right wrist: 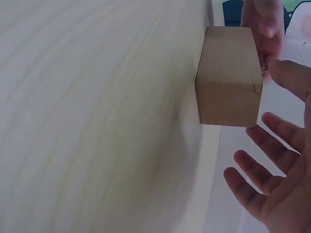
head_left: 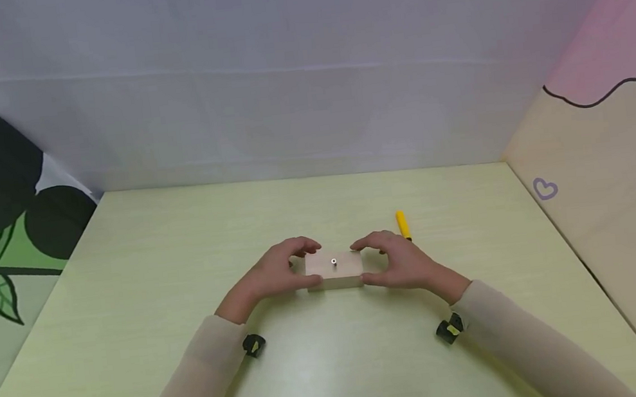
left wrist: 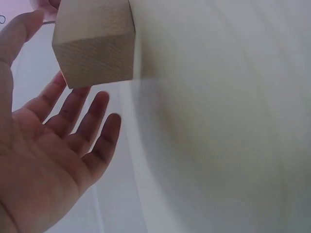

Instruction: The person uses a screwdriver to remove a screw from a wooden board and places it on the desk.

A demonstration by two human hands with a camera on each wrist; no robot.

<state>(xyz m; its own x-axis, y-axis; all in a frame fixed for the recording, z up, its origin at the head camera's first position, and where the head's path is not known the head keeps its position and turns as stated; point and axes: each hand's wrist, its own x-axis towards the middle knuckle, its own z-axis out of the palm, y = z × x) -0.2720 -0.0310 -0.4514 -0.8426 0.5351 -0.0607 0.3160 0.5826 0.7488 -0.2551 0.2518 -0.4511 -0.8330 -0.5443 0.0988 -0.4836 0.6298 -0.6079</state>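
A pale rectangular wooden block (head_left: 335,283) rests on the table in front of me. From the middle of its top rises a small metal piece like a screw (head_left: 334,262). My left hand (head_left: 279,268) is at the block's left end, thumb by the near corner and fingers spread by the far one. The right hand (head_left: 400,260) mirrors it at the other end. In the left wrist view the block (left wrist: 95,58) shows its plain end, with loosely bent fingers beside it. Relaxed, parted fingers also flank the block (right wrist: 228,99) in the right wrist view.
Behind my right hand lies a yellow-handled tool (head_left: 403,224), its dark lower end partly hidden by the hand. The light wood-grain table (head_left: 182,238) meets a pale cloth wall (head_left: 286,118) at the back and a patterned panel (head_left: 601,175) on the right.
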